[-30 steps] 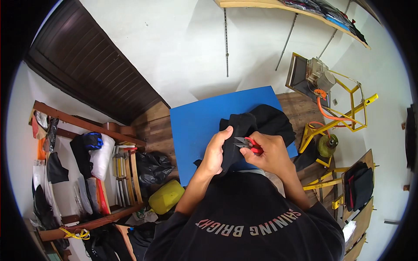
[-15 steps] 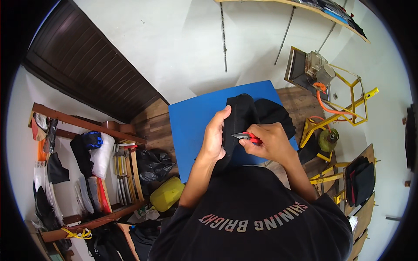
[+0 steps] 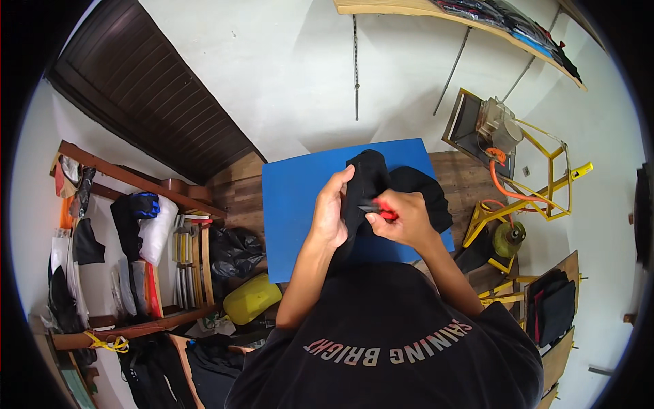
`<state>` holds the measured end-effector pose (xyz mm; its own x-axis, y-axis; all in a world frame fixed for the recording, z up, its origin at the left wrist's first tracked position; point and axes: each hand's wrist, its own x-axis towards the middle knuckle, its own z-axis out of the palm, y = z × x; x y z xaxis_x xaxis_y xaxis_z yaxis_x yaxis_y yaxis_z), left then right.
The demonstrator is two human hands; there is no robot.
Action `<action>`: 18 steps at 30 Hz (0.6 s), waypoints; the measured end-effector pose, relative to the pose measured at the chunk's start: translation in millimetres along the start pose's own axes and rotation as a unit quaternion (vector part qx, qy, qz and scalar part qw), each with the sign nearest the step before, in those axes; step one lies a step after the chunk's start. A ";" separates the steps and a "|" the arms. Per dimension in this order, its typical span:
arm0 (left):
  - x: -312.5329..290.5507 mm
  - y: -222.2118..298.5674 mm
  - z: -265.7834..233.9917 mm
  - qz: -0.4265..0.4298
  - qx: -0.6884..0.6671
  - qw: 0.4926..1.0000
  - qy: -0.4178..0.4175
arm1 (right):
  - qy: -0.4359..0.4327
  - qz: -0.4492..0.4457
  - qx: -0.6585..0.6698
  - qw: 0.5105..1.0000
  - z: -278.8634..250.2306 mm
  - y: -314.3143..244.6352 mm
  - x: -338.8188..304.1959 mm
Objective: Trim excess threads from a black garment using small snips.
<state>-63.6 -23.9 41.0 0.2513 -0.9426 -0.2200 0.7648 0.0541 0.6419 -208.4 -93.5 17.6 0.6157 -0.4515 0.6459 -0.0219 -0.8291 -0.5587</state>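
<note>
My left hand (image 3: 331,213) grips the left edge of a folded piece of black cloth (image 3: 368,169), thumb upward along it. My right hand (image 3: 409,219) is closed round small red-handled thread snips (image 3: 387,210). Their dark blades point left and lie against the cloth, blurred by motion, so I cannot tell whether they are cutting. More black cloth (image 3: 424,193) spreads to the right on the blue tabletop (image 3: 294,198). The fingers behind the cloth are hidden.
Left of the table are a black plastic bag (image 3: 235,251), a yellow container (image 3: 252,298) and a rack (image 3: 129,334) with cloth and bags. A yellow metal frame (image 3: 477,221) with a green bottle (image 3: 508,238) stands right. A wooden shelf (image 3: 388,8) hangs on the far wall.
The snips have shifted slightly against the cloth and now look blurred. Both hands and the cloth appear a little further left, while the whole view has tilted slightly.
</note>
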 end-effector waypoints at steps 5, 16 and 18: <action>0.8 -14.4 8.4 0.045 0.126 0.990 0.034 | 0.086 0.170 0.128 0.973 7.2 -9.2 -3.3; -28.9 -71.6 0.2 0.160 0.412 0.897 -0.022 | 0.114 0.306 0.265 0.907 -27.9 -5.9 -19.4; -39.1 -77.9 -0.3 0.138 0.424 0.895 -0.013 | 0.092 0.315 0.263 0.908 -28.8 -1.6 -23.4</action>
<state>-132.8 8.9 -0.6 0.3398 -0.9395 0.0435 -0.0534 0.0269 0.9982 -245.5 -91.1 18.4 0.4686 -0.8684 0.1621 0.0848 -0.1385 -0.9867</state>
